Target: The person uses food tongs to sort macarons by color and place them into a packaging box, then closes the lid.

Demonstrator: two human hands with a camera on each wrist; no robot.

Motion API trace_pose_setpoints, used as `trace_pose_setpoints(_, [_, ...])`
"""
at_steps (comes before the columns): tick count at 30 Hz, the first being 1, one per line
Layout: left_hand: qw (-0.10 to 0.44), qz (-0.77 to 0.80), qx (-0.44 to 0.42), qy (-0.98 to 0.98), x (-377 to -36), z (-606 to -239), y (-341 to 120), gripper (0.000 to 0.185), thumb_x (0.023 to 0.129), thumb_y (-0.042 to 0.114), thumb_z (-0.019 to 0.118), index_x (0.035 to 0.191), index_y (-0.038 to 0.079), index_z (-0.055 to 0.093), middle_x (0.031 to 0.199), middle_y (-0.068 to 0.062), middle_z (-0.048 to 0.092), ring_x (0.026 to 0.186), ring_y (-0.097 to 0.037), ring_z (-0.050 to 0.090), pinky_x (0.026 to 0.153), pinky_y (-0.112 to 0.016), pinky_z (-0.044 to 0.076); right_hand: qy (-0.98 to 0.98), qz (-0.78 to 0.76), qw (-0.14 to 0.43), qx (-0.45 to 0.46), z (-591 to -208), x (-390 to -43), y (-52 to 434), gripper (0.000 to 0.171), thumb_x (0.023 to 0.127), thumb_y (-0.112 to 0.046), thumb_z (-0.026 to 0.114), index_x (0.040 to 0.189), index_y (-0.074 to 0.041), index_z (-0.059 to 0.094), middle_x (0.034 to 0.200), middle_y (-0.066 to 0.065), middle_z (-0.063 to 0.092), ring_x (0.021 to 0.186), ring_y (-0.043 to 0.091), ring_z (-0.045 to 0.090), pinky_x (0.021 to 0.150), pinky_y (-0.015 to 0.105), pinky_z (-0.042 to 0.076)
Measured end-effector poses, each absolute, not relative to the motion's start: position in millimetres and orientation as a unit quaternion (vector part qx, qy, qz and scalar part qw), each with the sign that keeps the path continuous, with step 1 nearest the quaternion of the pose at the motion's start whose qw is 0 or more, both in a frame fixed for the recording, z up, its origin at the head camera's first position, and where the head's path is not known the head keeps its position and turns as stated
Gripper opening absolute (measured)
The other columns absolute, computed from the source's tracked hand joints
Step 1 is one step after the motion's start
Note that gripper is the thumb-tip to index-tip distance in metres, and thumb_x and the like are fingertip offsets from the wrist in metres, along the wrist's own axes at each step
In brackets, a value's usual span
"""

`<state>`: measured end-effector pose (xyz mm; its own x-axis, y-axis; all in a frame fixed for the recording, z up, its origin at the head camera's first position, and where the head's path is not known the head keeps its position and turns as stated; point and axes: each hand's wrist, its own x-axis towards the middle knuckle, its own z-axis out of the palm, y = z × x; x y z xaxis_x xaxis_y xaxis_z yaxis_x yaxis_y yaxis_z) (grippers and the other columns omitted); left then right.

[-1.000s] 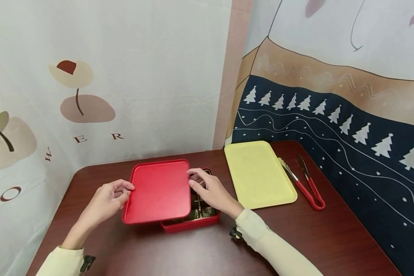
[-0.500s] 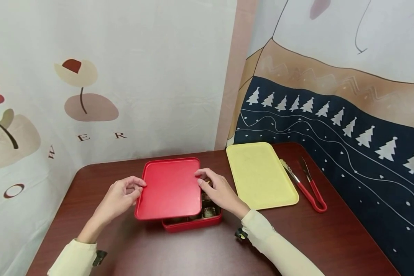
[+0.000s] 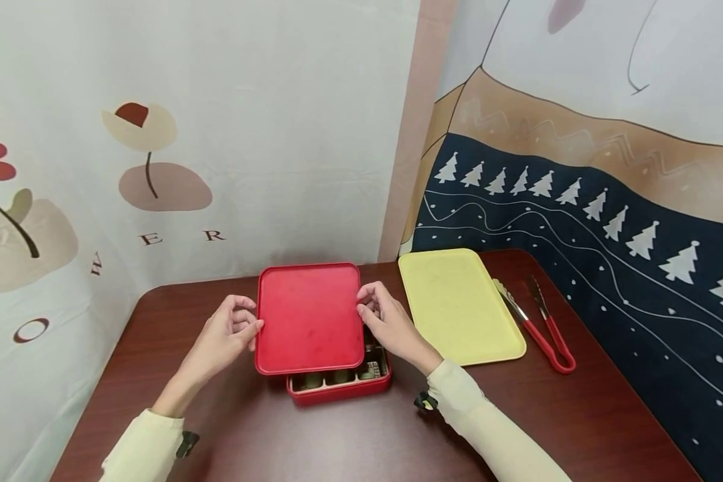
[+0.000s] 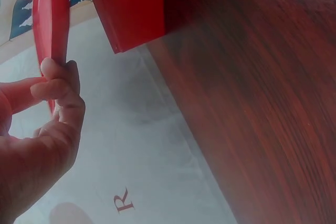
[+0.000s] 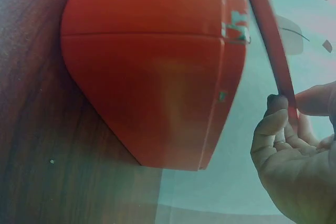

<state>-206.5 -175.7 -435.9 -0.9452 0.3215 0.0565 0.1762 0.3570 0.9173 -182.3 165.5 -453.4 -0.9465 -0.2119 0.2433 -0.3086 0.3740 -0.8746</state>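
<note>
A flat red lid (image 3: 310,318) is held above a red box (image 3: 340,395) on the table. My left hand (image 3: 223,338) pinches the lid's left edge between thumb and fingers, and my right hand (image 3: 391,328) pinches its right edge. Both wrist views show a gap between the lid (image 5: 273,35) and the box (image 4: 131,14). The lid covers most of the box from above. Along the uncovered front, pale dividers separate compartments with dark green and black contents (image 3: 370,369), whose kind I cannot tell.
Right of the box lies a yellow tray (image 3: 462,308). Beside it are tongs (image 3: 554,341) with red handles, spread apart, near the table's right edge. Printed cloth (image 3: 277,147) hangs behind the brown table (image 3: 247,442).
Both hands have carried the lid rightward and a little back, from left of the box to over it. The head view has shifted slightly. Tray and tongs stay put.
</note>
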Motion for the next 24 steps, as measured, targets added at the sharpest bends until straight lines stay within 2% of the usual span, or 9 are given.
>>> trace_pose_setpoints(3, [0.067,0.543,0.152,0.823,-209,-434,-173,0.044,0.102,-0.003,0.073,0.140,-0.011,0.051,0.091,-0.015,0.068,0.066,-0.029,0.064,0.059,-0.031,0.056,-0.817,0.555,0.052,0.148,-451,-184,169,0.031,0.110,-0.005,0.061,0.138,-0.005,0.050,0.110,0.007,0.065,0.098,0.021,0.062,0.083,0.029,0.054])
trace_pose_setpoints(6, [0.058,0.532,0.156,0.830,-211,-432,-170,0.035,0.103,0.000,0.073,0.134,-0.011,0.062,0.090,-0.014,0.069,0.067,-0.030,0.067,0.059,-0.029,0.056,-0.812,0.563,0.061,0.142,-449,-186,171,0.042,0.110,-0.006,0.062,0.149,-0.002,0.047,0.113,0.008,0.067,0.099,0.021,0.063,0.088,0.029,0.055])
trace_pose_setpoints(9, [0.040,0.526,0.166,0.833,-213,-431,-166,0.027,0.103,0.002,0.074,0.127,-0.010,0.068,0.086,-0.013,0.071,0.067,-0.027,0.068,0.060,-0.027,0.056,-0.817,0.555,0.081,0.136,-447,-186,174,0.046,0.110,-0.006,0.063,0.154,0.000,0.051,0.115,0.009,0.068,0.100,0.021,0.064,0.088,0.031,0.058])
trace_pose_setpoints(15, [-0.030,0.502,0.187,0.844,-212,-427,-162,0.021,0.101,0.003,0.077,0.120,-0.006,0.075,0.083,-0.009,0.072,0.066,-0.017,0.065,0.059,-0.027,0.053,-0.828,0.529,0.125,0.136,-444,-185,177,0.031,0.108,-0.003,0.066,0.139,0.000,0.069,0.112,0.005,0.067,0.100,0.020,0.063,0.085,0.030,0.057])
trace_pose_setpoints(18, [-0.060,0.497,0.189,0.845,-211,-426,-160,0.020,0.100,0.004,0.079,0.120,-0.003,0.078,0.082,-0.005,0.072,0.065,-0.018,0.066,0.056,-0.024,0.051,-0.822,0.531,0.145,0.146,-443,-184,179,0.026,0.108,-0.003,0.066,0.134,-0.004,0.072,0.107,0.005,0.064,0.097,0.022,0.062,0.081,0.029,0.053])
trace_pose_setpoints(21, [-0.061,0.510,0.197,0.835,-209,-427,-159,0.019,0.102,0.004,0.078,0.120,-0.001,0.079,0.081,-0.005,0.076,0.065,-0.015,0.069,0.057,-0.023,0.054,-0.805,0.551,0.147,0.165,-444,-184,182,0.025,0.110,-0.004,0.064,0.134,-0.006,0.072,0.098,0.010,0.066,0.086,0.031,0.064,0.072,0.029,0.053])
trace_pose_setpoints(24, [-0.043,0.535,0.206,0.818,-207,-429,-158,0.020,0.104,0.002,0.073,0.124,0.000,0.079,0.090,-0.009,0.080,0.073,-0.014,0.076,0.065,-0.026,0.061,-0.790,0.570,0.136,0.182,-445,-182,185,0.024,0.112,-0.007,0.062,0.133,-0.008,0.072,0.088,0.015,0.068,0.076,0.043,0.065,0.067,0.031,0.055])
